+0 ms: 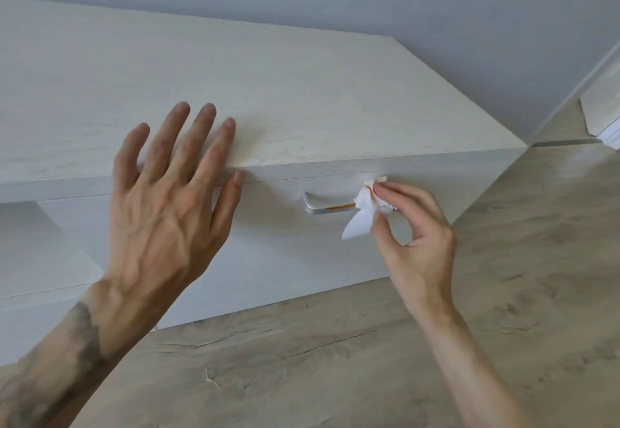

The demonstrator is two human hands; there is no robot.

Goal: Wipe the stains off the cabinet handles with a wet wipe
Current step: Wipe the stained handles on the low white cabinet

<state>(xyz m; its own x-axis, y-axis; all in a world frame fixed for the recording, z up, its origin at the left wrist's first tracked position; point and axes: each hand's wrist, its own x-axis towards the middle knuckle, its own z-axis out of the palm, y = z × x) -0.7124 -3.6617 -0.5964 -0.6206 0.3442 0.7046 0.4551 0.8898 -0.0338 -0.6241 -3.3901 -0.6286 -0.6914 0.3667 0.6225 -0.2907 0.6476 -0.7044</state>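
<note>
The right hand [411, 223], right of centre, pinches a crumpled wet wipe [362, 207] against the right end of the silver drawer handle [327, 206]. The left hand [167, 189] is spread at the cabinet's [268, 92] front edge. Already orange-soiled, the wipe may smear the remaining streak. The handle's right end is hidden.

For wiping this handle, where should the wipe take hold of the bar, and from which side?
Probably pinch the wipe around the handle at its straight middle span, coming from the front. The bar stands off the drawer front, leaving room for fingers above and below. The right hand holds the wipe at the right end; an orange streak lies just left of it.
</note>
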